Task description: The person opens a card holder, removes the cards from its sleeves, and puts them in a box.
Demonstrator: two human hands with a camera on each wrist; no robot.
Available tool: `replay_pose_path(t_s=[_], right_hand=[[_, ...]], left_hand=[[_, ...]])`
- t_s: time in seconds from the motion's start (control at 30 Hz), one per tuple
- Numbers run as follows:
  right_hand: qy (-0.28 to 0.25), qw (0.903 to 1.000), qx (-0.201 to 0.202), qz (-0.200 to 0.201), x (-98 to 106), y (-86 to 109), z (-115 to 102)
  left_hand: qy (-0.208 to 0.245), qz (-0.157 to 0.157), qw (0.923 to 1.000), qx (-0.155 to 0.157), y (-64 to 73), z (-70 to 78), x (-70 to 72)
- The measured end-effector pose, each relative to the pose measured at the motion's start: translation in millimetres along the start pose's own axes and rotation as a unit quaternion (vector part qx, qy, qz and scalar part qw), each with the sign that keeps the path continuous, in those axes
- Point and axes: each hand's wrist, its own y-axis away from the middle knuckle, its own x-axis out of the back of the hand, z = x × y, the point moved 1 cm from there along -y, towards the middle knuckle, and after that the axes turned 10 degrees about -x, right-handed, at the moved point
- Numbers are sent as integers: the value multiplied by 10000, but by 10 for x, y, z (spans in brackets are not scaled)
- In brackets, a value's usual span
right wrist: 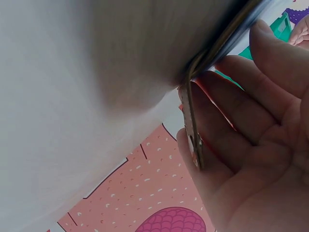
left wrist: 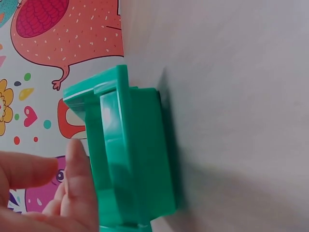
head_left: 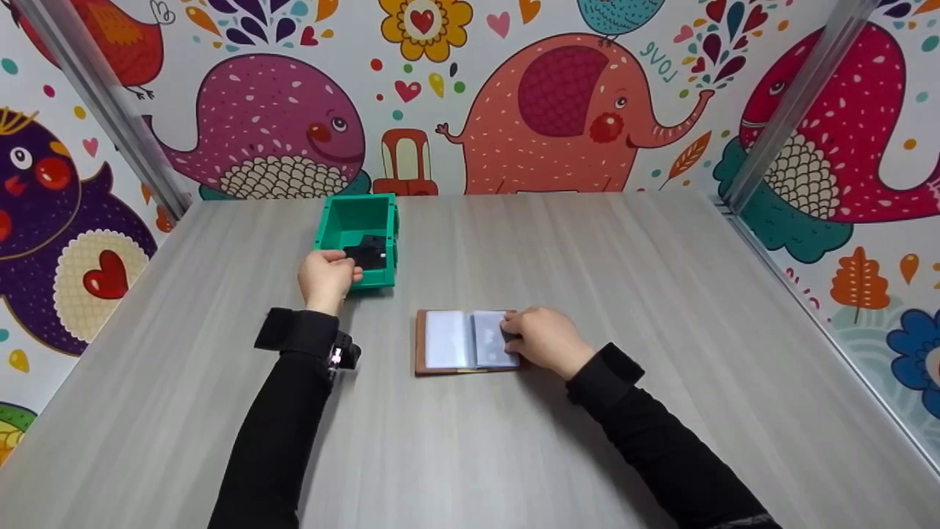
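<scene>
A small brown card holder [head_left: 420, 345] lies spread on the table, its clear plastic sleeves [head_left: 446, 339] showing. At its right edge, my right hand [head_left: 547, 338] pinches the cover and sleeves, thumb on top and fingers underneath. The right wrist view shows the holder's strap [right wrist: 189, 116], with a metal snap, hanging between those fingers. My left hand [head_left: 327, 279] is over the near left corner of a green bin [head_left: 382, 278]. Inside the bin lies a black object [head_left: 369, 253], close to the fingertips. Thumb and forefinger [left wrist: 77, 169] stand apart in the left wrist view, with nothing between them.
The wood-grain table [head_left: 470, 455] reaches back to a wall [head_left: 477, 81] printed with cartoon animals. Metal posts [head_left: 797, 103] stand at the back corners. A wrist camera [head_left: 344, 353] sits on a black strap on the left wrist.
</scene>
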Motion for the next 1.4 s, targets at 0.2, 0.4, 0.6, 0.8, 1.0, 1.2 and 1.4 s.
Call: replay_pose_path(t_s=[0.2, 0.4, 0.6, 0.8, 1.0, 1.2, 1.4], right_hand=[[57, 9999, -89, -70, 6, -2, -12], [64, 9998, -178, -118, 9, -4, -17], [80, 9997, -186, -150, 12, -5, -20], [58, 9998, -158, -113, 11, -2, -19], [0, 9998, -197, -82, 13, 4, -21], [11, 10000, -82, -22, 15, 14, -19], [36, 10000, 22, 5, 12, 13, -14]], left_hand=[[194, -145, 9997, 75, 33, -4, 6], [352, -350, 9988, 44, 96, -1, -14], [244, -574, 9980, -135, 189, -20, -60], [354, -793, 9959, -239, 289, -33, -128], [494, -988, 9934, -319, 399, -8, -213], [606, -1180, 9907, -306, 477, 8, -267], [483, -1329, 9891, -404, 556, -3, -323]])
